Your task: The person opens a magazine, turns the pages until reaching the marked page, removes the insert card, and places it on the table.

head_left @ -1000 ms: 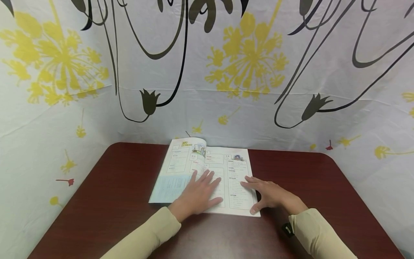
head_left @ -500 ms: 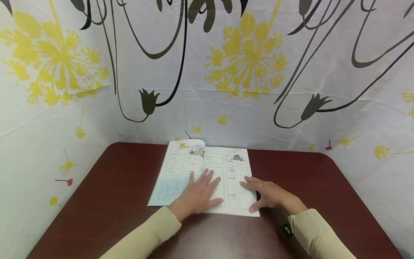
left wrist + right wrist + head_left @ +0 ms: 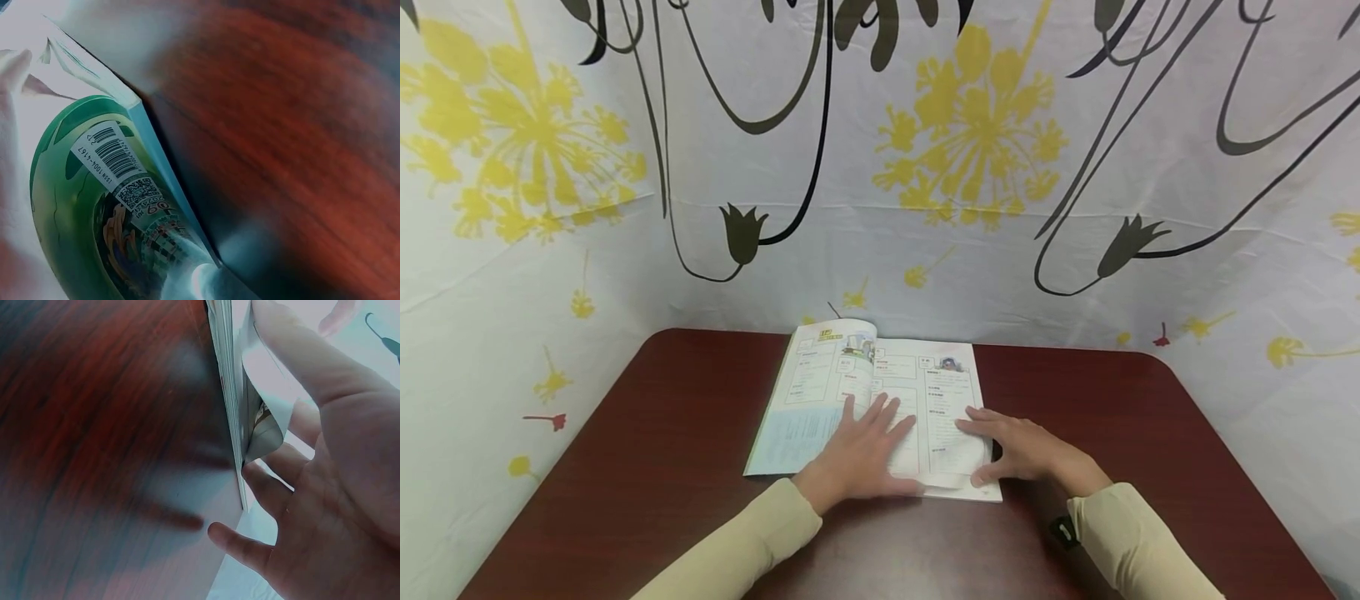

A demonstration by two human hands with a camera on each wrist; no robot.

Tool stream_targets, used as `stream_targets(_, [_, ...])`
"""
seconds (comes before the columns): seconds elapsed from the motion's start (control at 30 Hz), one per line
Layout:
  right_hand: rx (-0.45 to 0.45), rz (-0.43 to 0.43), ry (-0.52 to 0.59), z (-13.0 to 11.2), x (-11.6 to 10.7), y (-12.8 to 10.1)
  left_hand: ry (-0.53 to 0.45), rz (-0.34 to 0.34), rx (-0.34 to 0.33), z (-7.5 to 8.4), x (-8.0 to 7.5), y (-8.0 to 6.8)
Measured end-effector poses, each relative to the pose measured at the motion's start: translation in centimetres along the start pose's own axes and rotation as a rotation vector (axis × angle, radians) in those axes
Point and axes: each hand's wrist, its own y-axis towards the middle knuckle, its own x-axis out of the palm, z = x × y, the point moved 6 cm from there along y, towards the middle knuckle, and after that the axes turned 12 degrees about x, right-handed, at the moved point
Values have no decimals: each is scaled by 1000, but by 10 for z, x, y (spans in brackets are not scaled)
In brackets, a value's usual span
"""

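Observation:
An open magazine (image 3: pixel 808 379) lies on the table. My left hand (image 3: pixel 865 454) rests on its right-hand page with the fingers spread. Its thumb reaches along the page's lower edge. In the left wrist view, the magazine's green back cover (image 3: pixel 69 187), with a barcode, bends up off the table. My right hand (image 3: pixel 1030 450) is at the magazine's right edge, its thumb and fingers taking hold of the top page (image 3: pixel 958 442). Through the right wrist view, that page curls up between the thumb (image 3: pixel 306 356) and fingers, above the stack of other sheets.
A dark red wooden table (image 3: pixel 1097 392) extends around the magazine. Behind it hangs a white cloth (image 3: pixel 850 167) printed with yellow flowers and dark stems. A small black device (image 3: pixel 1064 532) sits under the right sleeve cuff.
The right page's lower corner has lifted and buckled as my right thumb moves slightly left. My left thumb has moved down to the page's lower edge.

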Motion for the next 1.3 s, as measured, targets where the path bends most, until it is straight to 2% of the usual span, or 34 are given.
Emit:
stream_targets(0.2, [-2, 10, -9, -1, 0, 2, 37, -10, 17, 3, -4, -2])
stream_targets(0.37, [15, 15, -10, 1, 2, 3, 41, -34, 0, 2, -4, -2])
stream_targets(0.73, [24, 20, 3, 0, 1, 4, 73, -22, -20, 0, -7, 0])
stream_targets(0.97, [22, 7, 5, -1, -2, 5, 90, 4, -16, 2, -10, 1])
stream_targets(1.3, [78, 61, -8, 9, -12, 3, 84, 52, -2, 5, -18, 3])
